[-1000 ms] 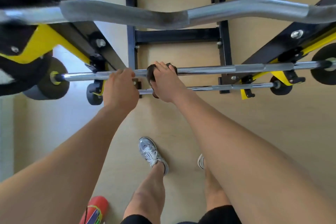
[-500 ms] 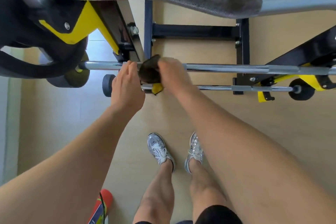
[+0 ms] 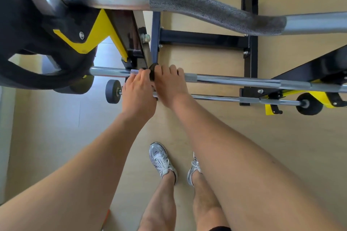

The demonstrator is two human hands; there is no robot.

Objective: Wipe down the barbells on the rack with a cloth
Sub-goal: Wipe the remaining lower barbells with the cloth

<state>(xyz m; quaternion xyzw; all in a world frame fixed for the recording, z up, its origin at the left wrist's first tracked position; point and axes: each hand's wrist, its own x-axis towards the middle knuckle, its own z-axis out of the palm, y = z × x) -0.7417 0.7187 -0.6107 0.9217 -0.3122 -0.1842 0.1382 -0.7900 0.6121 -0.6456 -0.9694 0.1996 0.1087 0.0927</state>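
Note:
A straight chrome barbell [image 3: 234,80] lies across the black and yellow rack [image 3: 293,73] at mid-height. My right hand [image 3: 170,86] is wrapped over the bar and grips a dark cloth [image 3: 153,73] around it. Right beside it on the left, my left hand [image 3: 138,93] holds the same bar, fingers curled over it, touching the cloth. A thick curled bar [image 3: 206,8] with knurled grip runs across the top of the view. A thinner barbell [image 3: 216,97] sits just below the wiped one, partly hidden by my hands.
A large black weight plate [image 3: 37,69] fills the upper left, close to my left hand. Small black plates [image 3: 112,91] cap the thin bar at both ends. The rack's black uprights [image 3: 155,30] stand behind the bars. My shoes [image 3: 162,159] stand on the tan floor.
My right hand with the cloth has slid left along the bar until it meets my left hand. The view has shifted left and closer to the rack.

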